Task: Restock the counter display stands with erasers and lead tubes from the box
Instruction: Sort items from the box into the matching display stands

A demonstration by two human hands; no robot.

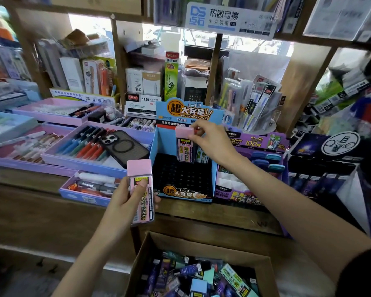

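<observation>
Blue display stand (161,144) sits on the wooden counter (30,202), approx. mid-view; all places below are given vs. it.

R hand (212,142) reaches over the stand's back row, thumb + fingers (196,137) pinching the pink cap of a pink-capped lead tube (185,151). The tube hangs upright w/ its lower end at the black slotted insert (180,176); can't tell if it's seated in a slot. Just R of it, inside the stand, a green-labelled tube (202,156) stands upright. Front rows of the insert show open slots.

L hand (122,202) is front-left of the stand, above the counter edge. Its fingers are curled round a second pink-capped tube (139,168), thumb across the label, cap up, tube leaning slightly. It's clear of the stand.

In front of the stand, below counter level, an open cardboard box (150,254) holds jumbled loose packs (191,275): purple, teal, green-labelled. They're too blurred to sort erasers from tubes.

Against the stand's R side is a purple display stand (255,143). To the stand's L, a purple tray (77,162) of pens has a dark-cased phone (122,146) lying lens-side up on it, near the stand's L wall.
</observation>
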